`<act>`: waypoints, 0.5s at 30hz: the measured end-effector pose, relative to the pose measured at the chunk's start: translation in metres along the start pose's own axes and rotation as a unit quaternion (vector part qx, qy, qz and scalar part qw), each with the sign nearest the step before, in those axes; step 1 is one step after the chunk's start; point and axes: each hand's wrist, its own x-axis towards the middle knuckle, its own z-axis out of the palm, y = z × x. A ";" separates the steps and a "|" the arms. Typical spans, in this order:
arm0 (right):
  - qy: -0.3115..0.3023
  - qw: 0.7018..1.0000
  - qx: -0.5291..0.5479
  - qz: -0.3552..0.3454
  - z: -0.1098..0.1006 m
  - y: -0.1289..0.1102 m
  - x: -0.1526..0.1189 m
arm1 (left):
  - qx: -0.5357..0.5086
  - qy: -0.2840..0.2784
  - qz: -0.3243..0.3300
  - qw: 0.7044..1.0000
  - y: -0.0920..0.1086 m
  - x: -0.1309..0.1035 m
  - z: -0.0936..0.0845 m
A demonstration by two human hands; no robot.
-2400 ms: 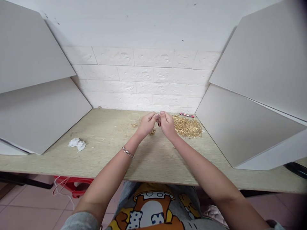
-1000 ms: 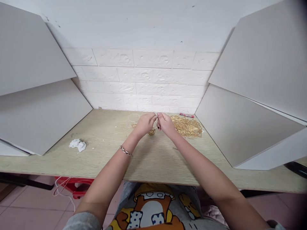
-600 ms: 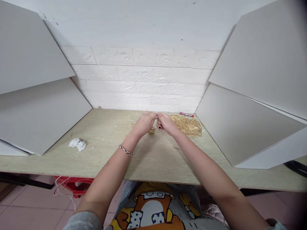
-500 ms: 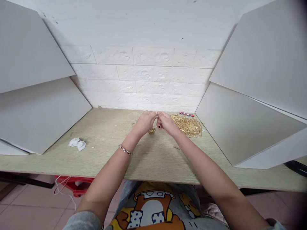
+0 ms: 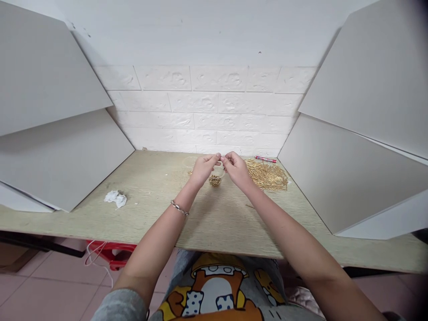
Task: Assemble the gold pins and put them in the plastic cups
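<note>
My left hand [image 5: 203,169] and my right hand [image 5: 236,170] meet fingertip to fingertip above the table, each closed in a pinch. Whatever lies between the fingers is too small to make out. Just below them stands a small clear cup [image 5: 215,180] with little gold-coloured pieces in it; its rim shows partly between the hands. Close to my right hand, a spread heap of thin gold-coloured sticks [image 5: 267,176] lies on the table. A clear round lid or dish [image 5: 190,161] is partly behind my left hand, with a few gold bits near it.
A red pen-like stick [image 5: 265,159] lies behind the heap. Crumpled white tissue [image 5: 115,199] rests at the left on the wooden table [image 5: 160,223]. Grey-white panels [image 5: 73,165] stand on both sides, a white brick-patterned wall [image 5: 203,102] behind. A red stool [image 5: 115,254] shows below.
The view has shifted slightly, so things appear further right. My fingers have turned and opened out a little from their tight cluster, and more of the cup now shows.
</note>
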 end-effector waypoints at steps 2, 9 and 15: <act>0.015 1.000 -0.024 0.001 -0.001 -0.003 0.000 | -0.010 0.003 -0.004 1.000 0.000 0.000 0.000; 0.032 0.994 -0.093 -0.036 -0.001 -0.008 -0.004 | 0.001 0.009 0.007 1.000 0.001 -0.001 0.000; 0.029 0.985 -0.148 -0.085 0.000 -0.006 -0.007 | 0.023 0.006 0.020 1.000 0.003 -0.003 0.001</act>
